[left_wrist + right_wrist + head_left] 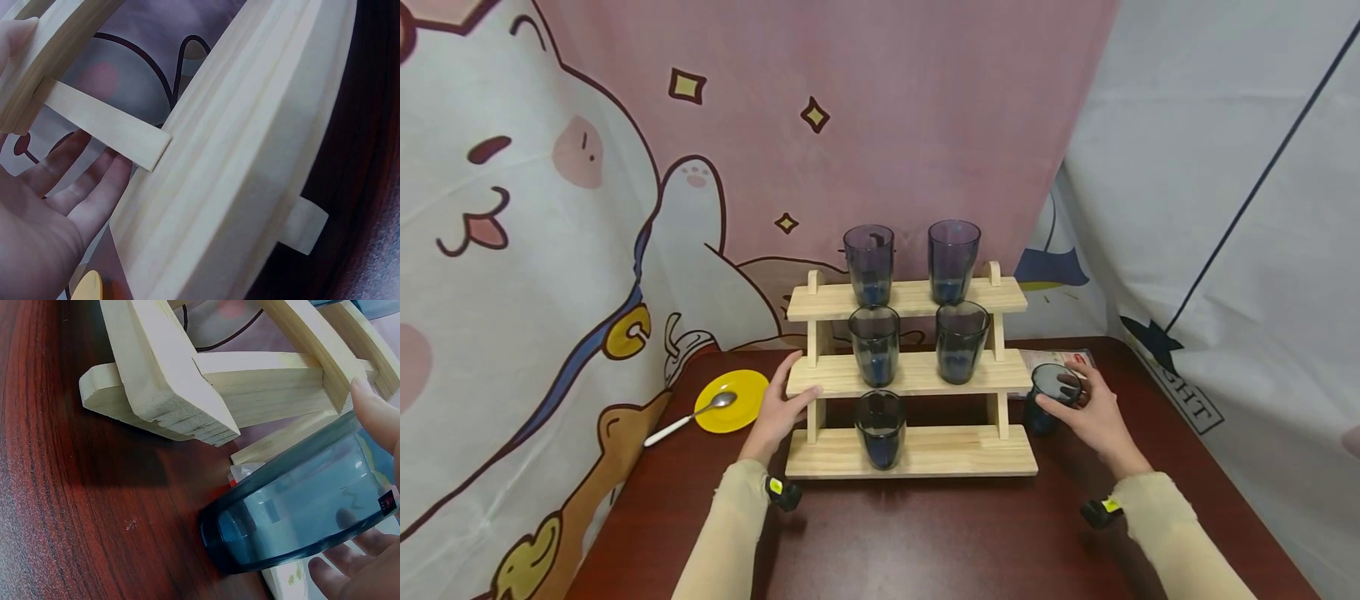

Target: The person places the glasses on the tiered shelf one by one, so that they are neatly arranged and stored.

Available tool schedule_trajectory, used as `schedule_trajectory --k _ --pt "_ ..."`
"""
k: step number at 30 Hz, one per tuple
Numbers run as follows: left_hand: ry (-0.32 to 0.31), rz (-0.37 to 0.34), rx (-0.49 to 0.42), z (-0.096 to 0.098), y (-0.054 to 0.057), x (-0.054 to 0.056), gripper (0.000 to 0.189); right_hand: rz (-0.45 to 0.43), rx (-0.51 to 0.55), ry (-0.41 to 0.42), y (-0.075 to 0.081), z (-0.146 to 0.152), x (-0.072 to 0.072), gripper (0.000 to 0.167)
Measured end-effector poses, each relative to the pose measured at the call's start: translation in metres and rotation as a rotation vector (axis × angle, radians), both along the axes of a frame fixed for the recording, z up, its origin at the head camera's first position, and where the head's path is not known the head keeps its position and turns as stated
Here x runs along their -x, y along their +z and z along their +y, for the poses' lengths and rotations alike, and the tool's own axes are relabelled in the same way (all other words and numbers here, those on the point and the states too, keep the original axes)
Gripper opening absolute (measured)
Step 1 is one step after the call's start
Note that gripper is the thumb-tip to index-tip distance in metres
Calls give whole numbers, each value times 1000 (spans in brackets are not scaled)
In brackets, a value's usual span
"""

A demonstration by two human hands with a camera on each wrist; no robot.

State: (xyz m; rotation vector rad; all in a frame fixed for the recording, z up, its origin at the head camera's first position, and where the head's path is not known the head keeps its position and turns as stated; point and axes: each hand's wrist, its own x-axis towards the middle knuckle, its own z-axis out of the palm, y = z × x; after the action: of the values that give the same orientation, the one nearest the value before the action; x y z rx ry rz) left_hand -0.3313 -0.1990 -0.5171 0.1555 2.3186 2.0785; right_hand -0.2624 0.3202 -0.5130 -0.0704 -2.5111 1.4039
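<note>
A three-tier wooden display rack (966, 454) stands on the table. My left hand (780, 408) grips the left end of its middle shelf (59, 47), thumb on the shelf and fingers by the side post. To the right of the rack, my right hand (1093, 417) holds a blue-tinted drinking glass (294, 500) between thumb and fingers near the rim. That glass is about upright at the table; the head view does not show whether its base touches. Two tinted glasses (953, 262) stand on the top tier, two (961, 346) on the middle, and one glass (881, 433) on the bottom tier, left of centre.
A yellow plate (748, 387) with a white-handled spoon (673, 431) across it lies left of the rack. A flat printed packet (1060, 358) lies behind the held glass. Printed cloth (925, 125) hangs behind and beside the dark red table (925, 542).
</note>
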Motion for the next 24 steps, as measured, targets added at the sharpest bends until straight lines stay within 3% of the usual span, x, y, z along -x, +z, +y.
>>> schedule_trajectory --k 24 --pt "17 -10 16 0 0 0 82 0 100 -12 -7 3 6 91"
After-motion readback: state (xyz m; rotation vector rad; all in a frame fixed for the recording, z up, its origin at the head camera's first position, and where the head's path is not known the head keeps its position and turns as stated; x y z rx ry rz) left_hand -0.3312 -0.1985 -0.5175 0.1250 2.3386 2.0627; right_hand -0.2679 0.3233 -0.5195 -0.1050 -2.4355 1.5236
